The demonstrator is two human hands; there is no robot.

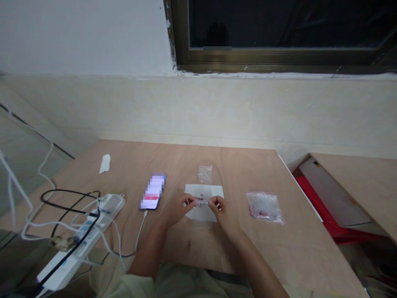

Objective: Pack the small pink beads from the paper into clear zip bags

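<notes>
My left hand (177, 207) and my right hand (221, 208) meet over a white sheet of paper (204, 193) on the wooden table (173, 157). Both hands pinch a small thin thing (201, 201) stretched between the fingertips; it is too small to name. A few tiny red bits (202, 195) lie on the paper just beyond the fingers. A small clear plastic bag (205, 174) lies behind the paper. A larger clear zip bag (264, 206) with red bits in it lies to the right of my right hand.
A phone (153, 192) with a lit screen lies left of the paper, on a white cable. A white power strip (87, 231) with tangled cables sits at the left edge. A folded white scrap (104, 163) lies far left. A red stool (328, 215) stands right of the table.
</notes>
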